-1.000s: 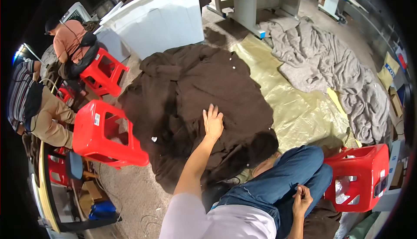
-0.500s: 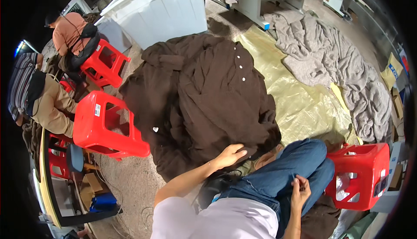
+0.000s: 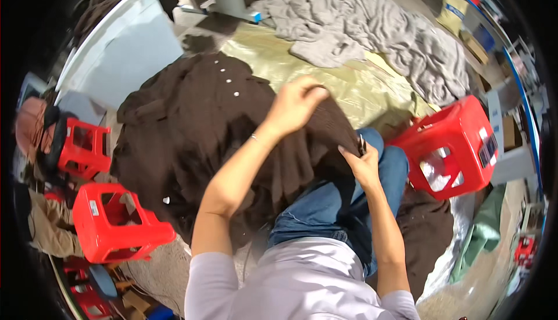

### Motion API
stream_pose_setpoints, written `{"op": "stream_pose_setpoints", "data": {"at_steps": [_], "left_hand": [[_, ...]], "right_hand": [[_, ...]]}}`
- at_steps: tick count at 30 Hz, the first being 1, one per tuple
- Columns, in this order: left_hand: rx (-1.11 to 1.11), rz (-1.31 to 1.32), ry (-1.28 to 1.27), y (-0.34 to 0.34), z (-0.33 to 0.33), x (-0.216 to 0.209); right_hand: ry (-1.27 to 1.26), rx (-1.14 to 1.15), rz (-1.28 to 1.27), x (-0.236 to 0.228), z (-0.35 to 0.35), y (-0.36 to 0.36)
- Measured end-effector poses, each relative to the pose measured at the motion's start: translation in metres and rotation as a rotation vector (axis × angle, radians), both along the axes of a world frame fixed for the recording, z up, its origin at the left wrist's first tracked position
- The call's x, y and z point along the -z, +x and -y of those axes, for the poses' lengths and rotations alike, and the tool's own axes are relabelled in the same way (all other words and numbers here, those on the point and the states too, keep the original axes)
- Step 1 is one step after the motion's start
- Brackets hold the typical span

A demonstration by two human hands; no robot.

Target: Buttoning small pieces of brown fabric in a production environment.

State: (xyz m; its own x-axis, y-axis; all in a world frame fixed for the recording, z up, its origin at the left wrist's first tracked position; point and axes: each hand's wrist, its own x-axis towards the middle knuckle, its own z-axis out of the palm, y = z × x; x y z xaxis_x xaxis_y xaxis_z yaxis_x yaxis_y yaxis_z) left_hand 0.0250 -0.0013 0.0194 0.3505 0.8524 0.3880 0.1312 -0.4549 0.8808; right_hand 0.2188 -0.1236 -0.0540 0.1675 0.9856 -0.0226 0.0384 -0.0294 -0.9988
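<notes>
A large heap of dark brown knit fabric lies in front of me, several small white dots on it. My left hand is closed on the fabric's upper edge, lifting a stretch of it above the heap. That stretch runs down to my right hand, which is beside my knee. The right fingers are closed around a small dark tool with a metallic glint; its exact kind is too small to make out. The fabric's edge meets the right fingertips, and whether they also grip it is unclear.
Yellowish plastic sheeting lies beyond the heap, with crumpled grey fabric past it. Red stools stand at right and left. A large white bin is at the far left, near a seated person.
My left hand has moved up and right, lifting the brown fabric. My right hand has come forward from my lap to the fabric's edge. The view has turned rightward.
</notes>
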Motion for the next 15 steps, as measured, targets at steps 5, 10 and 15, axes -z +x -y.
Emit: {"op": "stream_pose_setpoints", "data": {"at_steps": [5,10,15], "left_hand": [[-0.035,-0.201,-0.104,-0.02,-0.009,0.037],[-0.119,-0.763,0.153,-0.046,0.018,0.065],[-0.709,-0.384,0.176,-0.086,0.033,0.127]], "right_hand": [[0.127,0.071,0.087,-0.016,-0.018,0.011],[0.279,0.191,-0.016,-0.057,-0.059,0.01],[0.178,0.128,-0.02,-0.138,-0.076,-0.015]]}}
